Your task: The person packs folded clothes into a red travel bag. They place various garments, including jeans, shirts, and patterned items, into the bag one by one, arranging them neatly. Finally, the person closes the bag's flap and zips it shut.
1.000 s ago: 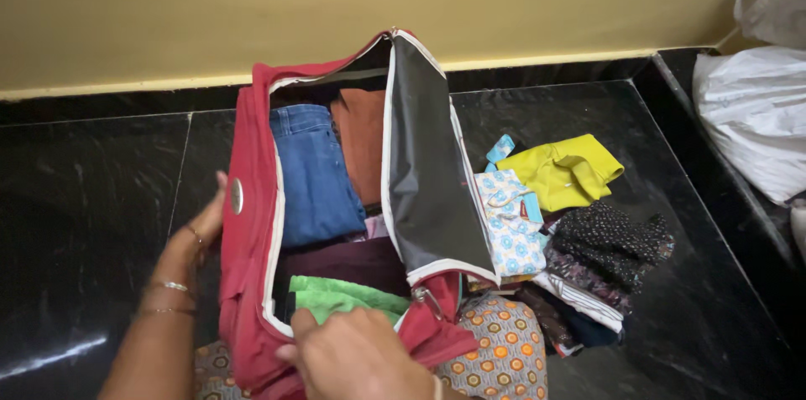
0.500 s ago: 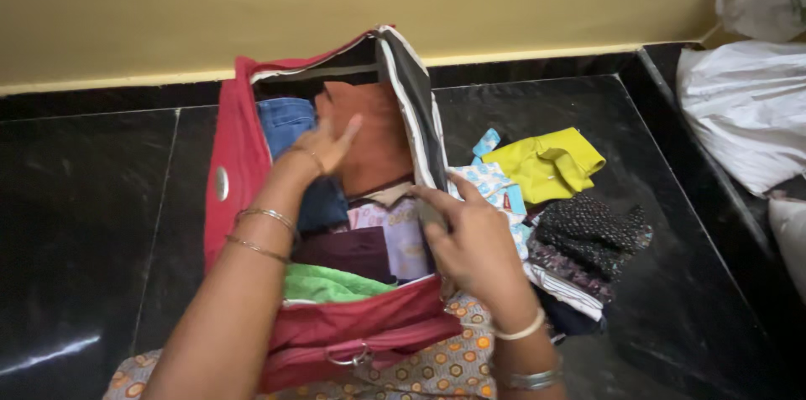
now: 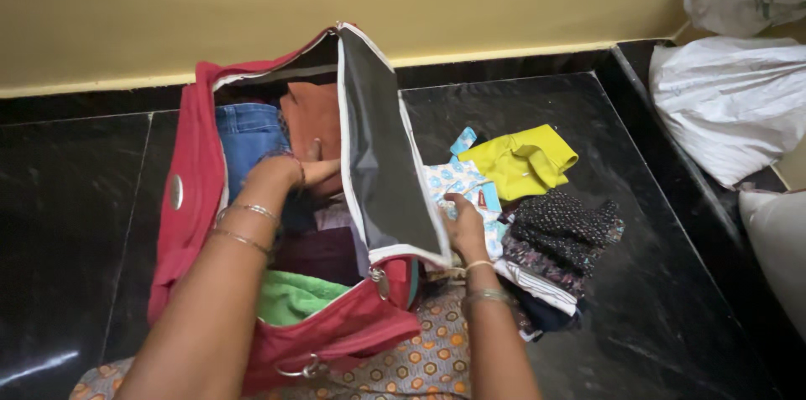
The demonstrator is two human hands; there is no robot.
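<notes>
The left hand (image 3: pixel 285 172) has sunk deeper inside the red bag (image 3: pixel 193 198), its grip flat and released on the clothes; the right hand (image 3: pixel 464 228) has dropped beside the bag onto the blue-patterned cloth (image 3: pixel 449 182), grip state hidden.

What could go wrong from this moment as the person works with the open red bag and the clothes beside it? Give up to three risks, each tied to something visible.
1. The bag's grey-lined flap stands upright between the hands; it may flop onto the left hand inside the red bag.
2. The right hand rests on a loose pile of clothes; pulling one piece could topple the others.
3. The bag looks full, so packed items may get crumpled.
</notes>
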